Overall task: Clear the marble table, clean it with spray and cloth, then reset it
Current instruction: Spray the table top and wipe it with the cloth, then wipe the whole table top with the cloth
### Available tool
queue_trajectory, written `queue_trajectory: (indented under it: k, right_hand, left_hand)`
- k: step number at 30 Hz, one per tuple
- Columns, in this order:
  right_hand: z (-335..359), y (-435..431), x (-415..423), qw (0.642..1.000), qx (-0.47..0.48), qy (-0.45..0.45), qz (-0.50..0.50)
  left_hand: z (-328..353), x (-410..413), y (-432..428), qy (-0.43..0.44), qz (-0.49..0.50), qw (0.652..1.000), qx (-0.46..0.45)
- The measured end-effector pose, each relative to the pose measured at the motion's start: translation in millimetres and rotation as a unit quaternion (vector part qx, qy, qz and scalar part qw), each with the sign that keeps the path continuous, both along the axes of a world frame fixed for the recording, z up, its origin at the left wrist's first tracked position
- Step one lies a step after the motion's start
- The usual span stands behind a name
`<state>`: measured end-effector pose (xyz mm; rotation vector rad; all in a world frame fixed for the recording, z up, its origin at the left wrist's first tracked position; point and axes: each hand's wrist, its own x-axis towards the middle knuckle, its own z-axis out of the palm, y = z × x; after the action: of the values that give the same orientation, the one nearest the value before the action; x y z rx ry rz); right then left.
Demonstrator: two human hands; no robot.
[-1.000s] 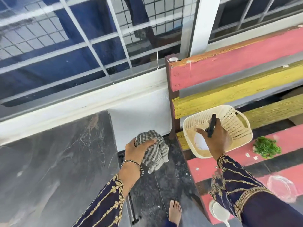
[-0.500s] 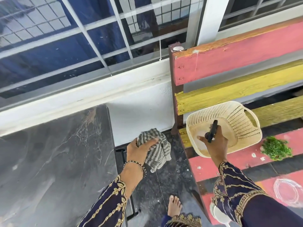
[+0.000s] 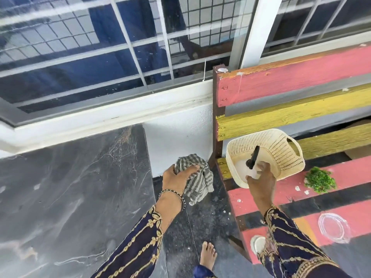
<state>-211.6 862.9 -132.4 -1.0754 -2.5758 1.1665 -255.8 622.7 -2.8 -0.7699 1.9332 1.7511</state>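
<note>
The dark marble table (image 3: pixel 66 193) fills the lower left, its top bare. My left hand (image 3: pixel 176 177) grips a bunched grey-and-white striped cloth (image 3: pixel 197 177) in the gap between the table and the bench. My right hand (image 3: pixel 261 182) holds a spray bottle with a black trigger head (image 3: pixel 253 157) down inside a cream perforated basket (image 3: pixel 281 151) on the bench seat. The bottle's pale body is mostly hidden by my hand and the basket wall.
A painted slatted bench (image 3: pixel 301 81) in pink and yellow stands at the right. On its seat lie a green leafy bunch (image 3: pixel 319 180), a clear glass dish (image 3: pixel 334 227) and a white object (image 3: pixel 259 243) near my sleeve. My bare foot (image 3: pixel 208 253) stands on the dark floor. A window and white sill run behind.
My right hand has lowered the spray bottle a little deeper into the basket. The left hand keeps hold of the cloth in much the same place.
</note>
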Motion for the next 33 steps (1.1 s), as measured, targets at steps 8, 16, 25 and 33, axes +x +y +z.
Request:
queue_trajectory:
  k: [8,16,25,33]
  right_hand:
    - [100.2,-128.4,52.3,0.991,-0.001,0.109,0.081]
    - [199.7,-303.8,115.5,0.937,-0.064,0.24,0.245]
    - [221.1,-486.1,177.7,0.879,-0.036,0.124,0.458]
    - [221.0,-619.9,178.1,0.857,-0.14,0.065,0.491]
  left_hand:
    - [58.4,61.9,-74.4,0.046,-0.068,0.997,0.011]
    - [100.8,163.7,-217.9,0.141,-0.07,0.986,0.058]
    - [98.9,253.9,-388.8,0.173,0.071,0.982,0.038]
    - [87.9,287.7,-493.0,0.239,0.073,0.968,-0.018]
